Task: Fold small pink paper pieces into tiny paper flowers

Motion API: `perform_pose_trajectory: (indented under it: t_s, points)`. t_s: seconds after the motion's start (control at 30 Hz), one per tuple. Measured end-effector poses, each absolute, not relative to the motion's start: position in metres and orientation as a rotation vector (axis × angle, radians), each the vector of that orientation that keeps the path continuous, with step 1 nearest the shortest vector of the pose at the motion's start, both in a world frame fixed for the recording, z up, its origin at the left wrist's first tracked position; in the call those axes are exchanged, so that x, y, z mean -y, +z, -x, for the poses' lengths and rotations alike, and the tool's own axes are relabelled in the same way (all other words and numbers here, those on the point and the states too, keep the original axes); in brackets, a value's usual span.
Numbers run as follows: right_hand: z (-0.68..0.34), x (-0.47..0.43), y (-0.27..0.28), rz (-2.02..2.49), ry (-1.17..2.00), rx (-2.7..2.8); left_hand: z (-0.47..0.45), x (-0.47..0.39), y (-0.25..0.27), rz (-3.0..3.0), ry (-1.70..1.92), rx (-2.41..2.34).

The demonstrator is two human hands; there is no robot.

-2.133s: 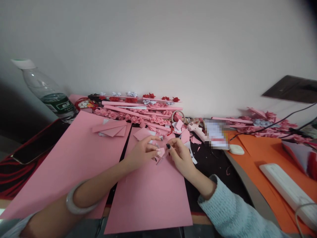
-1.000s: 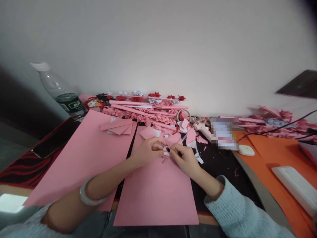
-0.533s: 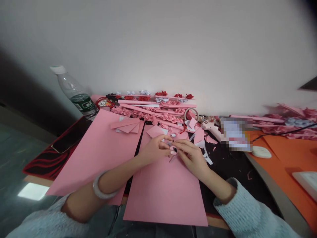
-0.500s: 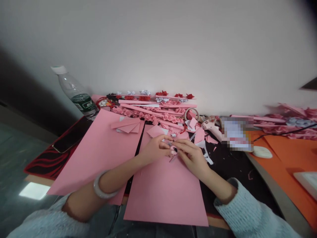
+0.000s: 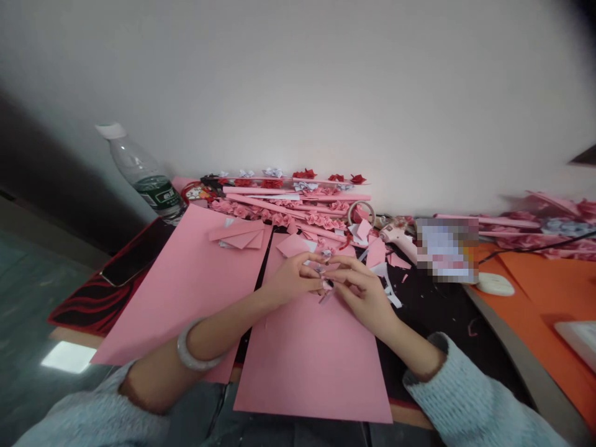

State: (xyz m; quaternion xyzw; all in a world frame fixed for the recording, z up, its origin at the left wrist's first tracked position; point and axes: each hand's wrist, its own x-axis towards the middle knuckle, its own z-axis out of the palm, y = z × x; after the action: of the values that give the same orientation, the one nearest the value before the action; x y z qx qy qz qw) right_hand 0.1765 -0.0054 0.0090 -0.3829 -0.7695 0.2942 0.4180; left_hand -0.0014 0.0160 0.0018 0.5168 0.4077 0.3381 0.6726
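My left hand (image 5: 295, 276) and my right hand (image 5: 365, 292) meet above a large pink paper sheet (image 5: 316, 366). Between their fingertips they pinch a small folded piece of pink paper (image 5: 327, 285), mostly covered by the fingers, so its exact shape is hard to make out. Both hands are closed on it. Another large pink sheet (image 5: 186, 285) lies on the left, with a small stack of pink paper pieces (image 5: 239, 236) on top. Just beyond my fingers are cut pink paper pieces (image 5: 293, 245).
Paper flowers and rolled pink paper (image 5: 288, 211) line the wall. A tape roll (image 5: 373, 214), a pink glue gun (image 5: 398, 239), a blurred-out phone-like object (image 5: 447, 251) and a white mouse (image 5: 496, 284) stand right. A water bottle (image 5: 158, 192) and a dark phone (image 5: 133, 257) are left.
The fingers of my right hand have shifted slightly and spread a little over the small pink paper. My left hand stays nearly in place.
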Motion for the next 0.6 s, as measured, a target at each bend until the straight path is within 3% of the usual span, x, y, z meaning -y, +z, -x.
perform_pose_trajectory:
  t_s: [0.2, 0.6]
  points:
    - [-0.1759, 0.0039, 0.0053, 0.976, 0.951, 1.805, -0.0002, -0.014, 0.0028, -1.212, 0.768, -0.865]
    - [-0.1811, 0.0062, 0.0127, 0.889, 0.864, 1.917, 0.0014, -0.0132, 0.0081, -1.081, 0.748, -0.788]
